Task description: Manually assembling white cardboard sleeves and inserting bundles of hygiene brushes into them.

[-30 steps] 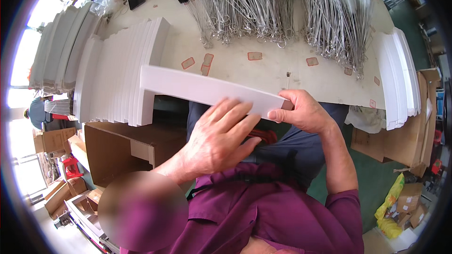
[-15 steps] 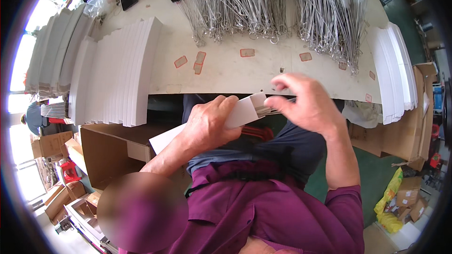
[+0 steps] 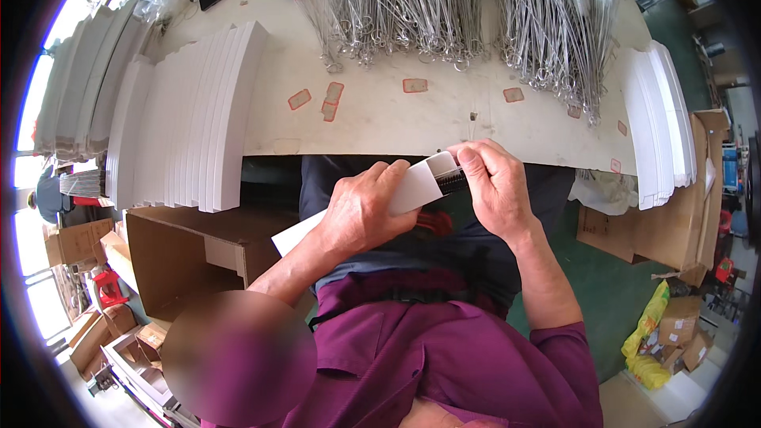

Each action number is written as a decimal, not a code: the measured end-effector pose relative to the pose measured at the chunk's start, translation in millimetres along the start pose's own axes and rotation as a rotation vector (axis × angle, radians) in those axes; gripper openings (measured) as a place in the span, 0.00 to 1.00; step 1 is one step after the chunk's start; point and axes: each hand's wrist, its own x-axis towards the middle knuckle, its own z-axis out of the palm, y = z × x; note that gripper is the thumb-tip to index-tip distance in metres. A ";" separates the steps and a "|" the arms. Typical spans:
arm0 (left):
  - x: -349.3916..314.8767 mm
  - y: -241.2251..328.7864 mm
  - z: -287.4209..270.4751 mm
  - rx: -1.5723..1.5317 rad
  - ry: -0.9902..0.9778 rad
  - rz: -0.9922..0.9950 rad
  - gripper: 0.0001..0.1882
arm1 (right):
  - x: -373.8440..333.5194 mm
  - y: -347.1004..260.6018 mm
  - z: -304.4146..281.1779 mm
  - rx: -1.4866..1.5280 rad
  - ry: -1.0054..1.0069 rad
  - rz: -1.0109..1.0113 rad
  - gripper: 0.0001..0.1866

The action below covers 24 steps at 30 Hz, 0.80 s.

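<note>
Off-white cartons (image 3: 83, 83) packed side by side at the far upper left of the frame, next to a row of white boxes (image 3: 178, 123) on the pale table (image 3: 357, 123). Below these, at lower left, an open brown cardboard box (image 3: 170, 269).

Toward the middle, bare left forearm slanting up from the lower left, back of the left hand (image 3: 361, 206) toward the camera. Fingers curled over, thumb below, wrapped round a white box (image 3: 418, 187) and covering much of its length. Held mid-frame, just off the table's near edge and above the lap, tilted with open end up to the right. Above, at top centre, a dense pile of black-tipped brushes (image 3: 396, 12) with metal stems.

At the mouth of the held box, dark bristles (image 3: 452, 181) partly in sight, and against them the right hand (image 3: 498, 190), thumb and forefinger bent close together. Impossible to tell whether pinched on flap or contents, with fingers blocking the view. Right forearm angled up from the lower right. Farther right, at the top, white-tipped brushes (image 3: 555, 24); at the right edge, folded white cartons (image 3: 658, 127); at lower right, a yellow bag (image 3: 654, 341).
</note>
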 end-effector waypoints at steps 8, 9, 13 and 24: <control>-1.8 -2.7 8.3 0.001 0.055 0.079 0.30 | -8.1 0.5 4.2 0.211 0.063 0.235 0.09; -1.0 -2.9 9.4 0.005 0.056 0.086 0.30 | -8.6 2.1 4.7 0.181 0.086 0.186 0.09; -4.4 -3.7 6.6 0.021 0.017 0.006 0.32 | -8.9 3.9 -2.3 0.306 -0.033 0.269 0.09; -5.8 -8.2 8.8 0.084 0.017 0.041 0.34 | -17.1 9.0 2.0 0.499 0.033 0.353 0.06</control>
